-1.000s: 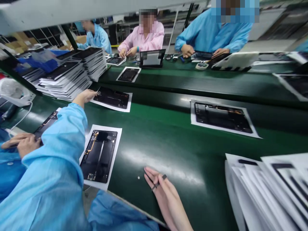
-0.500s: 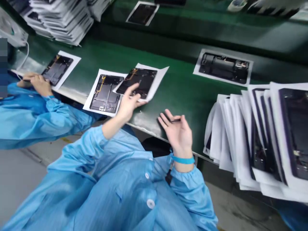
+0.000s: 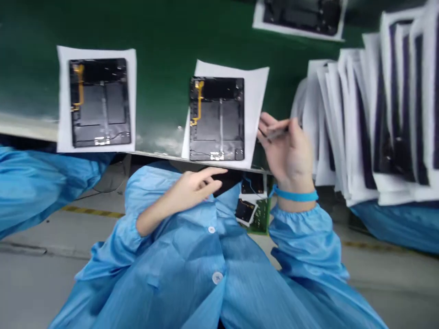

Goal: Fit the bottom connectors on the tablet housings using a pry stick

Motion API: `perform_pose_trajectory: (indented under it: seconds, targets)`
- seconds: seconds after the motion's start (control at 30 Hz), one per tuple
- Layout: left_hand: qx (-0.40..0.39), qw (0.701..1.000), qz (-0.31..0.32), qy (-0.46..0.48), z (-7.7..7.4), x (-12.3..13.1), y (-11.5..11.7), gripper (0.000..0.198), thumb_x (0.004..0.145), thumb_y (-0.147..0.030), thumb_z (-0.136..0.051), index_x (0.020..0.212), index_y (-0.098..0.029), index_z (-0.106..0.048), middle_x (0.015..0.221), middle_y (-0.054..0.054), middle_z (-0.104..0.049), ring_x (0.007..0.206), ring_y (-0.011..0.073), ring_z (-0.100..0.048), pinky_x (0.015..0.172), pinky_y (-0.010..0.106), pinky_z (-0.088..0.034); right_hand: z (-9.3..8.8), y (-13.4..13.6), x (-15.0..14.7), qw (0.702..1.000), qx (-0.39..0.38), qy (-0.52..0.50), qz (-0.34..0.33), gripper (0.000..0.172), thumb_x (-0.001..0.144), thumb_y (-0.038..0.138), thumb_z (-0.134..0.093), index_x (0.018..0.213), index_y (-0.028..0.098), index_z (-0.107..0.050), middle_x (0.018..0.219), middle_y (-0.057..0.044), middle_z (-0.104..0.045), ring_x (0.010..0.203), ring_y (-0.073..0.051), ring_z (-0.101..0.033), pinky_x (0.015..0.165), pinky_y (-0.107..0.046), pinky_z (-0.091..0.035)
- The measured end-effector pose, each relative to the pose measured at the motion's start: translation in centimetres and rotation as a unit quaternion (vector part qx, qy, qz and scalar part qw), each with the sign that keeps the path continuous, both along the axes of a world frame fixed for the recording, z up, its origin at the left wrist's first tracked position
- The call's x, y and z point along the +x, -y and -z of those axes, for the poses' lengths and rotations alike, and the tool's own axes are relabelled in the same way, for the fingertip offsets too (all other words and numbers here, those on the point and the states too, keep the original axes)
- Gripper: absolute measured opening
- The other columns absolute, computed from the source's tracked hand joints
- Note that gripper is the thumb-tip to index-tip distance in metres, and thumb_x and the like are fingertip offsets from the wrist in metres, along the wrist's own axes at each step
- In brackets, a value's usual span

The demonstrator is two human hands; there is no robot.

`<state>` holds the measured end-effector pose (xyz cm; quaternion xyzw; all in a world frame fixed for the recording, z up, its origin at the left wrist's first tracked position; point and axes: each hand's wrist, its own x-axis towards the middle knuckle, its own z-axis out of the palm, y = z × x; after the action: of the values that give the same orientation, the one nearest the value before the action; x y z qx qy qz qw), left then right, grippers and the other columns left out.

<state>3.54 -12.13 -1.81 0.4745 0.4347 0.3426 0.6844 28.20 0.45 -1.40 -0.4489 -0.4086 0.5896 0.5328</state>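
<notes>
An opened tablet, with dark battery panels and an orange flex cable along its left side, lies on a white sheet at the bench's front edge. My left hand is just below that edge, in front of my body, fingers stretched out and holding nothing. To the right of the sheet, my right hand is palm up, with a thin dark tool that looks like tweezers between thumb and fingers. Blur hides the tool's details. A blue strap is around the right wrist.
Another opened tablet on white paper is to the left. A row of tablets with paper between them leans at the right. Behind is a further tablet on paper. Blue sleeves of co-workers show at both sides. A green tray is below the bench.
The tablet on its sheet now lies square to the bench edge, apart from the left one. My left hand has let go and drawn back toward my body. The view has tilted down.
</notes>
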Motion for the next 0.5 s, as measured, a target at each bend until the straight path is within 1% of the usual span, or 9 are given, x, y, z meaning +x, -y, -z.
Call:
perform_pose_trajectory:
  seconds: [0.03,0.07,0.13,0.2,0.23,0.3,0.37,0.43,0.5]
  targets:
    - [0.086,0.992,-0.005,-0.087,-0.2,-1.2,-0.3,0.037,0.109,-0.037,-0.069,0.142,-0.021,-0.077,0.099,0.004,-0.079,0.075,0.0125,-0.072,0.074,0.024,-0.059,0.0,-0.1,-0.1,0.998,0.035,0.042,0.026,0.043,0.106,0.061,-0.07,0.08,0.027,-0.075,0.116,-0.004,-0.081,0.122,-0.023,-0.076,0.115,-0.039,-0.06]
    - [0.185,0.967,-0.016,-0.174,-0.4,-2.2,-0.7,0.032,0.112,-0.035,-0.065,0.136,-0.02,-0.079,0.102,0.005,-0.08,0.083,0.0149,-0.073,0.082,0.028,-0.06,0.1,-0.2,-0.2,0.993,0.067,0.083,0.051,0.046,0.107,0.064,-0.067,0.082,0.027,-0.075,0.108,-0.004,-0.08,0.113,-0.021,-0.076,0.111,-0.036,-0.06]
    - [0.372,0.869,-0.05,-0.323,-0.3,-3.4,-1.9,0.028,0.114,-0.031,-0.061,0.131,-0.018,-0.079,0.11,0.009,-0.08,0.1,0.0217,-0.072,0.096,0.037,-0.059,0.4,-0.2,-0.5,0.98,0.112,0.145,0.079,0.051,0.109,0.071,-0.061,0.084,0.028,-0.075,0.093,-0.001,-0.075,0.088,-0.017,-0.072,0.098,-0.035,-0.06]
    - [0.46,0.787,-0.064,-0.406,0.1,-3.9,-3.2,0.027,0.113,-0.03,-0.063,0.132,-0.018,-0.077,0.119,0.014,-0.078,0.116,0.0299,-0.069,0.105,0.047,-0.057,0.9,0.0,-1.0,0.971,0.132,0.187,0.072,0.056,0.108,0.077,-0.056,0.086,0.029,-0.073,0.086,0.001,-0.071,0.071,-0.015,-0.062,0.085,-0.035,-0.059]
    - [0.472,0.765,-0.062,-0.434,0.3,-4.0,-3.8,0.029,0.111,-0.031,-0.066,0.136,-0.02,-0.075,0.129,0.016,-0.075,0.124,0.0339,-0.067,0.108,0.052,-0.056,1.2,0.1,-1.2,0.967,0.138,0.207,0.06,0.057,0.107,0.079,-0.055,0.087,0.029,-0.073,0.087,0.001,-0.071,0.07,-0.015,-0.06,0.083,-0.036,-0.058]
    - [0.463,0.755,-0.056,-0.461,0.8,-4.1,-4.8,0.044,0.107,-0.036,-0.073,0.149,-0.025,-0.068,0.151,0.019,-0.065,0.142,0.0405,-0.058,0.118,0.061,-0.051,1.6,0.2,-1.5,0.956,0.156,0.242,0.054,0.059,0.106,0.083,-0.053,0.09,0.029,-0.073,0.091,0.0,-0.073,0.079,-0.017,-0.065,0.088,-0.036,-0.058]
    - [0.442,0.769,-0.057,-0.458,1.2,-4.3,-5.5,0.065,0.103,-0.043,-0.078,0.163,-0.031,-0.055,0.167,0.019,-0.052,0.155,0.043,-0.049,0.126,0.065,-0.045,1.9,-0.1,-1.4,0.953,0.164,0.249,0.056,0.059,0.105,0.084,-0.053,0.091,0.03,-0.074,0.096,-0.001,-0.076,0.097,-0.02,-0.073,0.101,-0.037,-0.058]
    - [0.425,0.784,-0.073,-0.446,1.5,-4.7,-6.2,0.077,0.102,-0.05,-0.077,0.17,-0.035,-0.045,0.173,0.016,-0.045,0.16,0.0422,-0.043,0.132,0.066,-0.041,2.0,-0.5,-1.1,0.96,0.156,0.224,0.056,0.059,0.102,0.086,-0.056,0.092,0.031,-0.074,0.098,-0.001,-0.077,0.11,-0.022,-0.077,0.112,-0.038,-0.057]
    - [0.406,0.796,-0.082,-0.442,1.7,-5.2,-6.9,0.075,0.106,-0.051,-0.071,0.173,-0.037,-0.04,0.174,0.013,-0.045,0.163,0.0401,-0.039,0.138,0.065,-0.035,2.0,-1.0,-0.8,0.97,0.132,0.2,0.038,0.06,0.098,0.089,-0.059,0.093,0.031,-0.072,0.099,0.0,-0.077,0.117,-0.023,-0.078,0.118,-0.037,-0.057]
